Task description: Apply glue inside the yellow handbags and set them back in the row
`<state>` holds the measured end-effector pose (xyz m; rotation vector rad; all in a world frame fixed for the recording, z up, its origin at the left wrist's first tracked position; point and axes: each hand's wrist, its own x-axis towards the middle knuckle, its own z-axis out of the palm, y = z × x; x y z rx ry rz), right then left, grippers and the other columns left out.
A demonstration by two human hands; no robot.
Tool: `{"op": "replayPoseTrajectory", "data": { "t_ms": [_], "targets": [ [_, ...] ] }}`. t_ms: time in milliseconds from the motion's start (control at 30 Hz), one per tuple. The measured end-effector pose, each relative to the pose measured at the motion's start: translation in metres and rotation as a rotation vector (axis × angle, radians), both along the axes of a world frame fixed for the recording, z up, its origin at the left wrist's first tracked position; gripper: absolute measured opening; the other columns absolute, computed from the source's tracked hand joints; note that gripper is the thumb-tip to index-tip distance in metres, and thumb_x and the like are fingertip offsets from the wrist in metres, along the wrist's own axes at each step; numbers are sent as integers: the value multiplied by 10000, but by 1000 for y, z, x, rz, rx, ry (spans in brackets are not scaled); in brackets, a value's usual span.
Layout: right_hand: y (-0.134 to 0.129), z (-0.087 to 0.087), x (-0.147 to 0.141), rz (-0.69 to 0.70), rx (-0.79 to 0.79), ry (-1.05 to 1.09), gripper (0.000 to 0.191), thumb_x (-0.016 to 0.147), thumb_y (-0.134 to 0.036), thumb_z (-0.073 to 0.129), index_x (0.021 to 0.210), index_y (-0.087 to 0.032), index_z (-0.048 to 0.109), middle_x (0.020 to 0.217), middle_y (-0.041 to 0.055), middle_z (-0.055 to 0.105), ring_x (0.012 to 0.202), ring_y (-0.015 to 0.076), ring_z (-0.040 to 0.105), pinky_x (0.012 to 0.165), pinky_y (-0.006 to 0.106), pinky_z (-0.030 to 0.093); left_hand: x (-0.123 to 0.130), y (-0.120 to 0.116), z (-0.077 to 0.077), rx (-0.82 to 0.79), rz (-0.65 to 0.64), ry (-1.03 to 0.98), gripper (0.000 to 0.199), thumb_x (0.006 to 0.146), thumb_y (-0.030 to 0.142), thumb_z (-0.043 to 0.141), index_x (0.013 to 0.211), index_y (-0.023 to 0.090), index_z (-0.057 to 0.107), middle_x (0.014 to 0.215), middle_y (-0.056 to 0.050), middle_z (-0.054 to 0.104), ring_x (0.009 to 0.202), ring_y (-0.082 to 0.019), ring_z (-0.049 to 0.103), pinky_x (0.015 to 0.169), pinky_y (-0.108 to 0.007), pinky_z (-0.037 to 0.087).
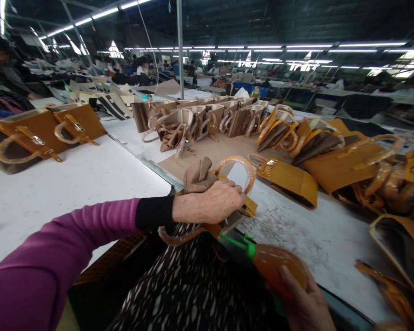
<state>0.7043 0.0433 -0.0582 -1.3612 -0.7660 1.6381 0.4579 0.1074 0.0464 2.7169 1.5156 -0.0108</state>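
My left hand (pixel 210 202) is closed on a mustard and taupe handbag (pixel 250 207) at the table's near edge, its fingers curled over the bag's upper part. The bag's wrapped handle (pixel 250 172) arches up behind the hand, and a second wrapped handle (pixel 182 240) hangs below it. Crumpled taupe material (pixel 198 175) bulges up beside my wrist. Low on the right, my right hand (pixel 307 294) is wrapped round a squeeze bottle (pixel 279 264) of amber liquid. The bottle's thin green nozzle (pixel 232 240) points left, close to the bag; I cannot tell whether it touches.
Several taupe handbags (pixel 214 117) stand in rows across the table. Mustard handbags (pixel 288 181) lie along the right, some in a heap. Two more mustard bags (pixel 58 133) stand at the left. A metal post (pixel 180 50) rises behind. People sit at farther tables.
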Motion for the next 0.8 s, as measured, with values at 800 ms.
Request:
{"op": "replayPoseTrajectory", "data": {
  "t_ms": [800],
  "targets": [
    [32, 7, 8, -78, 353, -545, 737, 634, -634, 802, 1234, -266, 585, 1037, 3, 712, 893, 259, 659, 832, 347, 517, -4, 12, -10, 148, -98, -31, 113, 842, 38, 541, 887, 141, 554, 931, -82, 640, 817, -216, 570, 700, -345, 440]
  ]
}}
